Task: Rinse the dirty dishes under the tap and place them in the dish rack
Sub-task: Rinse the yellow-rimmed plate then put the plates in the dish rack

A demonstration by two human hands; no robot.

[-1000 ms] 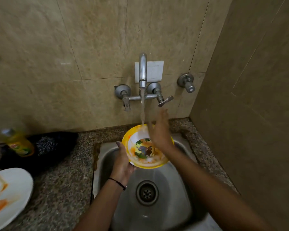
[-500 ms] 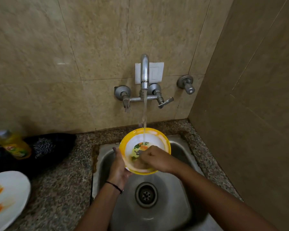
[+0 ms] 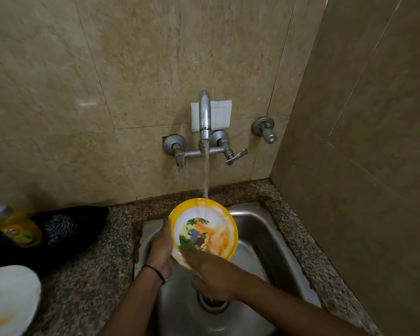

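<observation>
A yellow-rimmed bowl (image 3: 205,229) with a cartoon picture inside is tilted over the steel sink (image 3: 260,229), smeared with orange residue. Water from the running tap (image 3: 204,117) falls onto its far rim. My left hand (image 3: 160,248) grips the bowl's left edge from behind. My right hand (image 3: 211,272) rests at the bowl's near rim, fingers touching the inside; motion blurs it. A white plate (image 3: 7,299) streaked with orange sauce lies on the counter at the lower left. No dish rack is in view.
A yellow dish-soap bottle (image 3: 17,229) and a black cloth with a steel scrubber (image 3: 66,229) sit on the granite counter left of the sink. A tiled wall closes in on the right. The drain (image 3: 214,304) lies below my right hand.
My right hand slid from the far side of the bowl's inside down to its near rim. The cartoon picture now shows fully. The bowl stays under the stream.
</observation>
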